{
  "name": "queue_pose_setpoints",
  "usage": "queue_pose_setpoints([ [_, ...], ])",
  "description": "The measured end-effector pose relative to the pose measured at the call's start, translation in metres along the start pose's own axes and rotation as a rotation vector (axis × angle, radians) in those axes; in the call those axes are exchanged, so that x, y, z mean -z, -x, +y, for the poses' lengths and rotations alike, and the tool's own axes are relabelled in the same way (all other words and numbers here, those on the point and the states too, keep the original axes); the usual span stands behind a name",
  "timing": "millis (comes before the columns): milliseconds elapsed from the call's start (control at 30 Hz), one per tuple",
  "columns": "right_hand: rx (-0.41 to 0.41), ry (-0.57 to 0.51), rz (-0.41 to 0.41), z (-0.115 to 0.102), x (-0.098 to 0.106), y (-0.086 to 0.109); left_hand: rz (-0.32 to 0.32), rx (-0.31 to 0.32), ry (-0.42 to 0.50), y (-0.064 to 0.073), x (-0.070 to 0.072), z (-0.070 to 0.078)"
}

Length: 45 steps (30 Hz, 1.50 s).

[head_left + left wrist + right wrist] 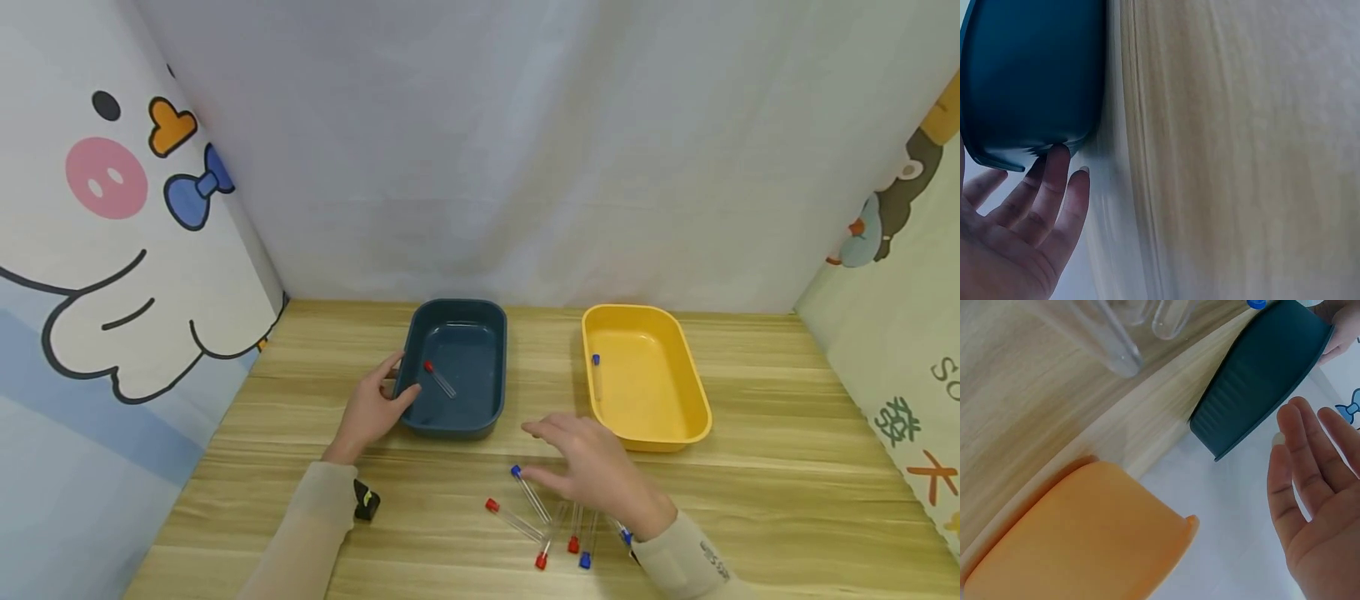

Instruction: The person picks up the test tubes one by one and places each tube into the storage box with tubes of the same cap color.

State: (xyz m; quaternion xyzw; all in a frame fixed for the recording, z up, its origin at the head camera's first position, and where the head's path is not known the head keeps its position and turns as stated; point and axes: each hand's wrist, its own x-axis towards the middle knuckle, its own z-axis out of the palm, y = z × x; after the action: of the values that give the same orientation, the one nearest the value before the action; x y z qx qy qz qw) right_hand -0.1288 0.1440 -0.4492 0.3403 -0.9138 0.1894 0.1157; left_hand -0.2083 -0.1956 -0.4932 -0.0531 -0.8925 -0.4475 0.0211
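My left hand (372, 410) holds the left side of the dark blue tray (491, 427), its thumb over the rim and its fingers against the outer wall. In the left wrist view, the fingertips (1057, 156) touch that wall (1035, 69); the thumb is hidden there. One red-capped test tube (440, 380) lies inside. My right hand (592, 467), fingers spread and holding nothing, hovers over several clear test tubes. Nearest its thumb is a blue-capped tube (532, 496); a red-capped tube (516, 521) lies left of it. The hand and sleeve partly cover others.
A yellow tray (686, 442) stands at the right, with one blue-capped tube (597, 375) along its left wall. Both trays sit on a wood-grain table (787, 433). A pale curtain (480, 167) closes the back, and printed panels (135, 292) flank the sides.
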Motion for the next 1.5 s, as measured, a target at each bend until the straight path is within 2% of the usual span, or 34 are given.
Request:
queue_pose_setpoints([
  [233, 0.021, -0.056, 0.004, -0.001, -0.005, 0.000, -0.014, 0.013, 0.023, 0.001, 0.001, 0.000],
  [367, 0.016, -0.097, -0.024, -0.003, -0.008, 0.000, -0.012, 0.019, 0.038, 0.002, 0.001, 0.002],
  [667, 0.019, -0.176, -0.210, -0.013, -0.011, -0.001, -0.008, 0.023, 0.042, 0.002, 0.001, 0.002],
  [900, -0.033, -0.233, -0.335, -0.022, -0.021, 0.000, -0.013, 0.044, 0.034, 0.003, 0.001, 0.002],
  [1167, 0.023, -0.191, -0.353, -0.024, -0.031, 0.001, -0.012, 0.045, 0.039, 0.003, 0.002, 0.003],
  [1500, 0.011, -0.233, -0.408, -0.025, -0.032, 0.000, -0.010, 0.051, 0.027, 0.003, 0.001, 0.002],
])
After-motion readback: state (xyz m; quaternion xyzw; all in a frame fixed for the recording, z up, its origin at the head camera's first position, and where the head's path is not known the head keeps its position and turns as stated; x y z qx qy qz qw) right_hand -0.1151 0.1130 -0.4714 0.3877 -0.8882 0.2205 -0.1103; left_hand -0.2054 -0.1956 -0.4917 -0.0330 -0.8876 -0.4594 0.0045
